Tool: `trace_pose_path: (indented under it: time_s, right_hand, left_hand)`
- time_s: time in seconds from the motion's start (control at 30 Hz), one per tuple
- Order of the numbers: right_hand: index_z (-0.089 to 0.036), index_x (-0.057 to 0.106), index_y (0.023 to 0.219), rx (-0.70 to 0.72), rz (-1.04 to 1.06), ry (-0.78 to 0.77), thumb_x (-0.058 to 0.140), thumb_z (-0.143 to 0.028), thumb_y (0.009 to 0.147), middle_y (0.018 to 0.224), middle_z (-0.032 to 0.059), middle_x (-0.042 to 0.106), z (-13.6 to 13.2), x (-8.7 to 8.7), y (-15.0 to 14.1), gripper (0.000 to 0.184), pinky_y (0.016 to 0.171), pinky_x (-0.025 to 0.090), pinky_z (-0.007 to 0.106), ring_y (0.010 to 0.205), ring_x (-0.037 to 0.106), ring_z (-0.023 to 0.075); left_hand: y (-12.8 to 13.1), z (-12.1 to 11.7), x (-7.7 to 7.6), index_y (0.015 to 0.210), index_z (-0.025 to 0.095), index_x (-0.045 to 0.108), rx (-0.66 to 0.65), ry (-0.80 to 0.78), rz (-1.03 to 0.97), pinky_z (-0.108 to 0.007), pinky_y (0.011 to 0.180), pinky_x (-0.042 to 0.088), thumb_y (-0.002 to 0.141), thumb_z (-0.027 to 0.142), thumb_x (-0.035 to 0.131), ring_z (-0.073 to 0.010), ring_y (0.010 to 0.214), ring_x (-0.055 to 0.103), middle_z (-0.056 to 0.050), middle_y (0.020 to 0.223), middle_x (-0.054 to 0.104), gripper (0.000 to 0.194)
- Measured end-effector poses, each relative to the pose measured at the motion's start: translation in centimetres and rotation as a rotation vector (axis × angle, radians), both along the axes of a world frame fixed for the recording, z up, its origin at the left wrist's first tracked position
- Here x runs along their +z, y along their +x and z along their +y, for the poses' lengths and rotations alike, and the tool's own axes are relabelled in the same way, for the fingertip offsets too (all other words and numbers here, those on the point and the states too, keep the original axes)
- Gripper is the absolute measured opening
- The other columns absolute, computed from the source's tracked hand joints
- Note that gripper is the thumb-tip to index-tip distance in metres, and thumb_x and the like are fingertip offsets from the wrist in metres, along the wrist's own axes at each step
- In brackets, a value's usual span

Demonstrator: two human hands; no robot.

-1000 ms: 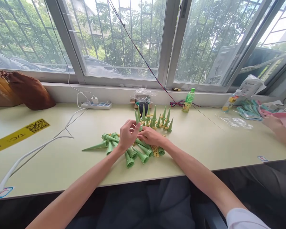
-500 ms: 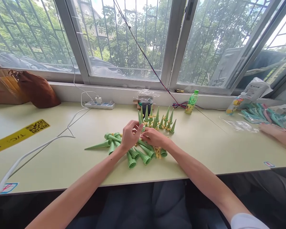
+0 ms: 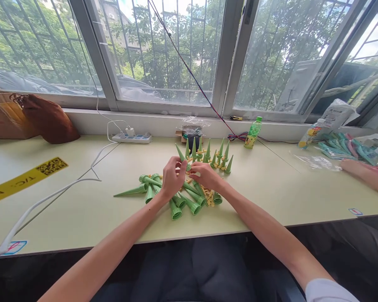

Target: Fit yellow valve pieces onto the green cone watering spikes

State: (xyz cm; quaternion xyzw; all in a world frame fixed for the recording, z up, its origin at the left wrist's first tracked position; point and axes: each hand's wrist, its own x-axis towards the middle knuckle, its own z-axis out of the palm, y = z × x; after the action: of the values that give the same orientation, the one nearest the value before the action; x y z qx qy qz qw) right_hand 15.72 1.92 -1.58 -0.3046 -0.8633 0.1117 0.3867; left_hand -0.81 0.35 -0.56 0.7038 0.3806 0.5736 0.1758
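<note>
A green plastic watering spike (image 3: pixel 180 152), its point up and leaning left, is held in the closed fingers of my left hand (image 3: pixel 173 178). My right hand (image 3: pixel 207 176) is closed in a pinch against the spike's wide end; whatever lies between those fingertips is too small or hidden. Beneath and around my hands lie loose green spikes (image 3: pixel 193 207) with hollow threaded ends. Small yellow plastic pieces (image 3: pixel 210 198) are heaped beside them on the right. Behind my hands stand several green spikes (image 3: pixel 208 152), points up, with yellow pieces at their lower parts.
A small open box (image 3: pixel 180 134) with plastic wrap stands at the back, near a power strip (image 3: pixel 135 138). A green bottle (image 3: pixel 253 133) is right of it. A white cable (image 3: pixel 82 179) crosses the left side. Another person's arm (image 3: pixel 363 175) rests at the right by bagged items.
The spike in my left hand has tipped further left and risen slightly. My right hand has moved up with it, staying at its base. The other person's pink item has moved mostly out of view.
</note>
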Motion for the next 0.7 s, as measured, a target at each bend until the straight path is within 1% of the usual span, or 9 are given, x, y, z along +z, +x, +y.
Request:
trace_pose_path:
  time_s: [0.1,0.23,0.37,0.47,0.57,0.7]
  right_hand:
    - [-0.016,0.068,0.080,-0.065,0.035,-0.022,0.062,-0.009,0.083,0.087,0.0051,0.064,-0.1,0.3,0.2,0.009,0.070,0.048,0.026,0.074,0.059,0.0139]
    - [-0.016,0.065,0.077,-0.135,0.050,0.023,0.058,-0.011,0.085,0.077,0.0026,0.061,-0.1,0.8,0.4,0.012,0.067,0.044,0.026,0.069,0.054,0.0132]
    - [-0.016,0.061,0.074,-0.173,0.083,0.071,0.054,-0.010,0.086,0.073,0.0020,0.057,-0.1,1.0,0.5,0.015,0.063,0.042,0.026,0.066,0.051,0.0133]
    - [-0.016,0.064,0.086,-0.204,0.124,0.087,0.052,-0.016,0.091,0.079,0.0038,0.059,0.0,1.1,0.7,0.014,0.065,0.043,0.027,0.069,0.052,0.0141]
    - [-0.017,0.066,0.096,-0.218,0.183,0.087,0.050,-0.020,0.094,0.088,0.0065,0.062,0.1,1.2,0.9,0.017,0.068,0.045,0.027,0.072,0.055,0.0146]
    - [-0.017,0.066,0.097,-0.235,0.262,0.075,0.048,-0.024,0.096,0.094,0.0085,0.065,0.0,1.5,1.2,0.020,0.074,0.048,0.029,0.079,0.059,0.0162]
  left_hand:
    - [0.3,-0.2,0.0,0.085,0.018,0.048,-0.013,-0.001,-0.002,-0.020,0.049,0.052,0.094,0.038,0.051,-0.0122,0.066,0.062,-0.002,0.078,0.055,0.022]
    - [0.5,-0.3,-0.3,0.084,0.019,0.046,-0.034,-0.009,0.014,-0.020,0.048,0.051,0.095,0.038,0.050,-0.0128,0.066,0.063,-0.002,0.078,0.055,0.022]
    - [0.8,-0.3,-0.5,0.085,0.019,0.046,-0.081,-0.047,0.013,-0.020,0.047,0.051,0.096,0.037,0.048,-0.0142,0.069,0.064,-0.004,0.081,0.057,0.020]
    - [0.9,-0.1,-0.5,0.085,0.019,0.046,-0.085,-0.054,0.005,-0.021,0.047,0.050,0.096,0.036,0.046,-0.0145,0.068,0.064,-0.004,0.082,0.057,0.020]
    - [0.8,0.2,-0.6,0.086,0.020,0.046,-0.056,-0.048,0.013,-0.022,0.048,0.049,0.095,0.036,0.047,-0.0140,0.065,0.063,-0.003,0.080,0.058,0.019]
    - [0.6,0.7,-0.8,0.086,0.020,0.047,0.003,-0.051,0.050,-0.023,0.046,0.045,0.094,0.037,0.047,-0.0130,0.057,0.060,-0.003,0.078,0.059,0.019]
